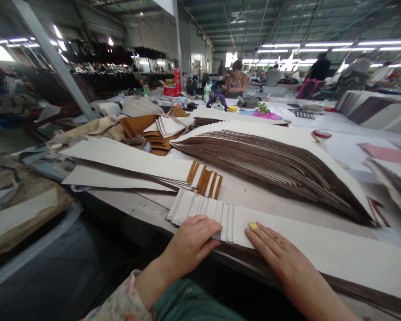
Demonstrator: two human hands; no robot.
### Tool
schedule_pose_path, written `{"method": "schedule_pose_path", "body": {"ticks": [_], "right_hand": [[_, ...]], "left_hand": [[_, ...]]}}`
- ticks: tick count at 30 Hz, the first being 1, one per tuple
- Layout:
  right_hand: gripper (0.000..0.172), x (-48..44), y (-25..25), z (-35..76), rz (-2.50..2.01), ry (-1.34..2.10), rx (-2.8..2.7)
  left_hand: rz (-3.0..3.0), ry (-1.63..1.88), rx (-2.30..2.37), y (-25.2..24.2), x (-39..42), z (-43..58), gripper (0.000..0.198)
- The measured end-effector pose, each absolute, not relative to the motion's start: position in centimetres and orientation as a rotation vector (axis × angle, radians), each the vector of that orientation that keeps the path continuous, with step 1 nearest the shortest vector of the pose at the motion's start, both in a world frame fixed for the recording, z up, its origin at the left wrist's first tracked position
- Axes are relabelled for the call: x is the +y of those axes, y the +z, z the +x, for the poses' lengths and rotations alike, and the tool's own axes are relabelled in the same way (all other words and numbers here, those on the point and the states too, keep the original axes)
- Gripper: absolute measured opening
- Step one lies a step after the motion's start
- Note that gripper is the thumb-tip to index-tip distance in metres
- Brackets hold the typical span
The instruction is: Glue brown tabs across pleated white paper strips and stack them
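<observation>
Long white strips [297, 225] lie in a stack along the table's front edge, their left ends fanned into narrow overlapping steps. My left hand [195, 236] has its fingers bent and closed on the near edge of the fanned ends. Flat on the top strip, just right of the steps, rests my right hand [274, 249], fingers stretched out, with yellow on one fingertip. Behind the hands is a large bowed stack of white-topped, brown-edged sheets [270, 156]. To the left lie more white strips [130, 160] with brown end bands [205, 179].
Brown pieces [138, 125] and folded cloth sit at the back left. A red box [172, 91], a green bottle [207, 92] and a tape roll [321, 135] stand farther back. A person [235, 80] is across the table. Grey panels [377, 111] are at right.
</observation>
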State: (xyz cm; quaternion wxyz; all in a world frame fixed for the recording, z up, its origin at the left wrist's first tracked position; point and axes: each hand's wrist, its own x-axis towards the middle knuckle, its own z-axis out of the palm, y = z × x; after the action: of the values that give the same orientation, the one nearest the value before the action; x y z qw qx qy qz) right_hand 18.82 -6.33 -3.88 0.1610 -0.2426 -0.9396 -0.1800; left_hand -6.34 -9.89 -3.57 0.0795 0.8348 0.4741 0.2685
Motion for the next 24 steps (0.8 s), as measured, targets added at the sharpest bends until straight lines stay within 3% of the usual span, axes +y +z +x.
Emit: {"method": "schedule_pose_path", "body": {"ticks": [14,19,24], "right_hand": [[0.051,-6.5,-3.4,18.3,-0.719,-0.482,-2.672],[0.034,-6.7,-3.7,17.8,-0.768,-0.445,-2.617],[0.034,-6.7,-3.8,17.9,-0.778,-0.465,-2.61]], "left_hand": [[2.744,0.838,1.295,-2.9,-9.0,-6.7,0.016],[2.726,0.986,1.368,-3.5,-9.0,-6.1,0.013],[2.636,1.095,1.415,-4.0,-9.1,-5.8,0.011]]}}
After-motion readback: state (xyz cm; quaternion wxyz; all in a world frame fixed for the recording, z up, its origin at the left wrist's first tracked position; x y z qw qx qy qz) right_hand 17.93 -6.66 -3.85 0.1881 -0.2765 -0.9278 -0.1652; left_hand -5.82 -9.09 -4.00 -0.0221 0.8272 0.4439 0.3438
